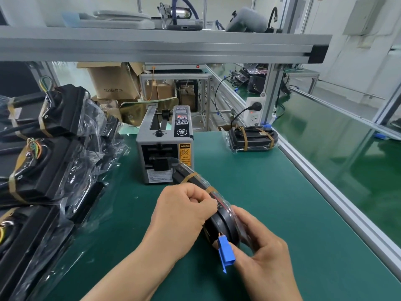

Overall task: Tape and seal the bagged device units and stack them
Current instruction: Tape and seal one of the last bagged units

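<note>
A grey tape dispenser [165, 146] stands mid-counter [271, 192], right behind the work and almost touching the far end of it. A pile of bagged units [50, 153] crowds the left edge, and one taped unit [252, 137] lies alone near the far right edge. Toward the near edge a bagged unit [219, 222] is held tilted off the surface. The left hand [180, 213] pinches its top, on film or tape, I can't tell which. The right hand [264, 255] cups the round end, its grip closed beside a blue connector [225, 255].
</note>
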Demonstrator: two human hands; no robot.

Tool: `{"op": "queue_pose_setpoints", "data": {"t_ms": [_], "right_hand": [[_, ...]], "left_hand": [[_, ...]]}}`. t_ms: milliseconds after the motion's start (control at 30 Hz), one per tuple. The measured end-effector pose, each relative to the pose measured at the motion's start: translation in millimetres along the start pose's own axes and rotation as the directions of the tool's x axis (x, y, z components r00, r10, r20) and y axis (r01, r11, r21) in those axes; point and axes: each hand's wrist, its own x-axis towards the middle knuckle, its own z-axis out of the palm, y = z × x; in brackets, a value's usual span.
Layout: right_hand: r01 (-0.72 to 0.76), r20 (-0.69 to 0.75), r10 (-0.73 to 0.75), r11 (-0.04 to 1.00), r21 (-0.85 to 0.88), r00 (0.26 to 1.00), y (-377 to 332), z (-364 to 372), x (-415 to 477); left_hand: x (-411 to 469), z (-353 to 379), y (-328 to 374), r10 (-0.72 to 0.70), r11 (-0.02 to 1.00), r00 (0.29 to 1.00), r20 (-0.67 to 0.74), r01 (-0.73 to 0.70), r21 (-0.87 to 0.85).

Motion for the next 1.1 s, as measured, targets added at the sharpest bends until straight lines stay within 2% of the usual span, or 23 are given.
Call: {"op": "queue_pose_setpoints", "data": {"t_ms": [300,700,967,1100], "right_hand": [[0.004,-0.021,-0.004,1.000,-0.009,1.000,-2,2,0],[-0.001,-0.018,0.001,1.000,0.015,1.000,-6,2,0],[-0.015,-0.033,0.014,0.999,-0.038,0.999,-6,0,0],[-0.057,-0.023,0.056,0.998,-0.033,0.998,-9,-3,2]], "left_hand": [[-5,7,-5,0.035,0.995,0.997,-0.073,-0.028,0.095],[6,1,-14,0.024,0.999,1.000,-0.006,-0.024,-0.027],[10,-1,-13,0.003,0.999,0.999,-0.047,-0.001,0.047],[10,-7,-13,0.046,0.999,0.997,0.063,-0.048,0.019]]}}
